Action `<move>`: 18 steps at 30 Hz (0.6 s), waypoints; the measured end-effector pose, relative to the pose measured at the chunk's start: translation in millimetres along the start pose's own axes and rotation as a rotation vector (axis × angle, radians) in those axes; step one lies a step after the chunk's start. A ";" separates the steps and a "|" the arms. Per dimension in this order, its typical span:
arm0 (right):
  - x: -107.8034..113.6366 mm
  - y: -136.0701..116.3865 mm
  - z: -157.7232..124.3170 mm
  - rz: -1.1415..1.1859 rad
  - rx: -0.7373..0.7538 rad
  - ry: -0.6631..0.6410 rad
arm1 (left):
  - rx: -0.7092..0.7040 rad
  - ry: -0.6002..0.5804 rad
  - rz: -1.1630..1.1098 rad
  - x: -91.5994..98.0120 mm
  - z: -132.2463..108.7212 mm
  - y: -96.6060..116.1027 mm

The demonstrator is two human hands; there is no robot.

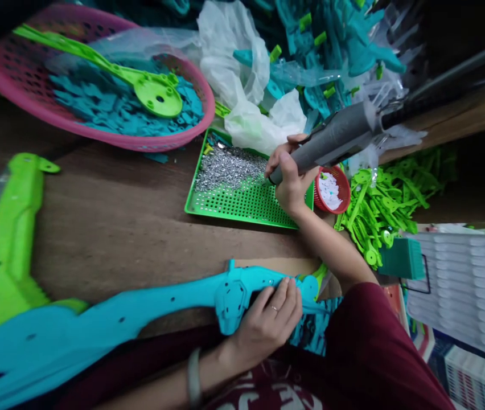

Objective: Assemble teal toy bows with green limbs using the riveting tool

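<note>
My right hand is wrapped around a grey electric screwdriver that hangs from above on a cord. Its lower tip points at a green perforated tray, over a heap of small silver screws. My left hand, with a ring and a bangle on it, grips the right end of a long blue plastic part, fingers pressed together on its top. The part lies across my front, with small screw holes along it. Green pieces show beneath its left end, including a large bent green plastic part.
A pink basket of small blue pieces stands at the upper left, a green plastic piece on top. Right of the tray are a red basket with white bits and a green parts pile. Plastic bags and blue parts crowd the back.
</note>
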State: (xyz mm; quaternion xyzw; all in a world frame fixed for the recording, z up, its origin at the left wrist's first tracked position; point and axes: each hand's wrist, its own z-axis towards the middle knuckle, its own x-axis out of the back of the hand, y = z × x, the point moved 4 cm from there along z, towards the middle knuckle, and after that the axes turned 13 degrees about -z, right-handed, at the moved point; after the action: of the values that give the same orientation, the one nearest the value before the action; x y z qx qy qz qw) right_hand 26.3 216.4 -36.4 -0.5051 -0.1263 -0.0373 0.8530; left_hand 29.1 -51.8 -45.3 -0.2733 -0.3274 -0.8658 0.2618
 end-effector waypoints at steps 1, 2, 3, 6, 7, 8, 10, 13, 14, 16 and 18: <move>0.2 -3.8 1.0 0.003 0.015 0.006 | 0.009 0.009 -0.015 -1.2 -0.6 -0.9; 2.6 -10.8 1.0 -0.006 0.017 0.025 | 0.013 0.020 -0.036 -2.3 -1.3 -1.8; 7.8 -20.8 -0.7 -0.029 0.009 0.050 | 0.010 0.030 -0.056 -3.3 -2.1 -2.6; 37.8 -64.9 -20.1 -0.147 -0.009 0.126 | -0.038 0.033 -0.098 -5.3 -5.4 -3.6; 50.0 -80.7 -31.6 -0.174 -0.002 0.125 | -0.051 0.031 -0.098 -5.6 -6.9 -3.8; 61.8 -95.0 -45.3 -0.175 0.012 0.109 | -0.061 0.032 -0.094 -5.8 -8.5 -4.0; 81.7 -115.3 -77.0 -0.111 0.039 0.051 | -0.060 0.048 -0.081 -5.7 -12.2 -4.7; 97.9 -122.6 -121.8 -0.004 0.021 -0.016 | -0.064 0.080 -0.085 -5.6 -17.9 -5.1; 99.1 -121.3 -132.9 0.010 0.009 -0.034 | -0.073 0.086 -0.094 -5.7 -19.5 -4.9; 98.2 -118.8 -147.8 0.027 0.010 -0.061 | -0.096 0.092 -0.119 -6.0 -22.0 -4.5; 96.9 -118.3 -155.1 0.032 0.029 -0.083 | -0.107 0.090 -0.137 -6.5 -23.2 -4.7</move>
State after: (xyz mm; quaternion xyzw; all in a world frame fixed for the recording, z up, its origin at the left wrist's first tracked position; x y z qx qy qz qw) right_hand 124.8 29.9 18.0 -0.4957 -0.1541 -0.0005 0.8547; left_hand 23.7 -63.4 -66.2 -0.2245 -0.2866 -0.9093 0.2013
